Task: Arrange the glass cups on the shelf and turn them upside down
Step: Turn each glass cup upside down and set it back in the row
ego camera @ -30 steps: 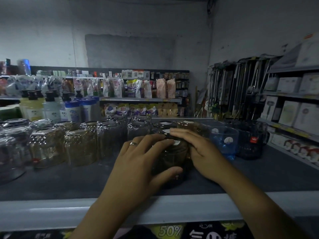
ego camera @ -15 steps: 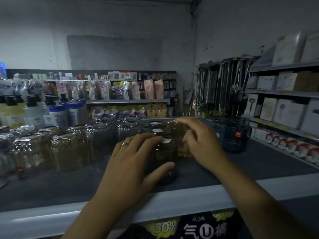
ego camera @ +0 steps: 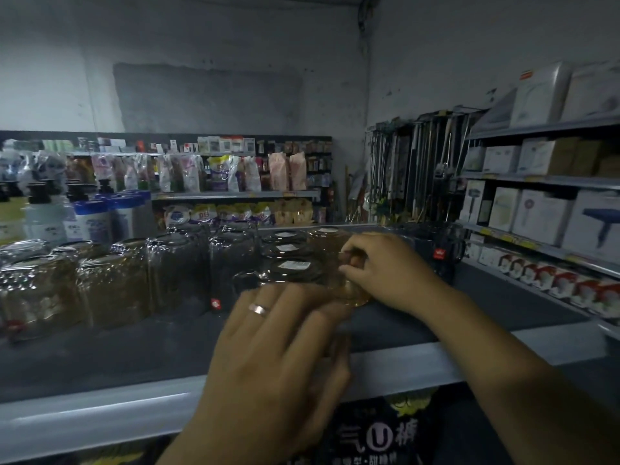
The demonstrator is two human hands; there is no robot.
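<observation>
Several glass cups (ego camera: 114, 283) stand upside down in rows on the dark shelf (ego camera: 100, 357). A dark glass cup (ego camera: 290, 268) with a white sticker on its upturned base stands at the front of its row. My left hand (ego camera: 278, 357), wearing a ring, wraps round its front and hides its lower part. Just to the right is an amber glass cup (ego camera: 355, 295), also inverted. My right hand (ego camera: 385, 270) grips it from the right side with curled fingers.
Dark mugs with red labels (ego camera: 436, 253) stand at the shelf's right end. Pump bottles and blue-capped tubs (ego camera: 90, 219) sit behind the cups at left. White boxes (ego camera: 536, 213) fill the side shelves on the right. The shelf's pale front edge (ego camera: 100, 407) runs below my hands.
My right hand left the dark cup, reached back right to the amber cup and now grips it beside the dark one. My left hand stayed on the dark cup.
</observation>
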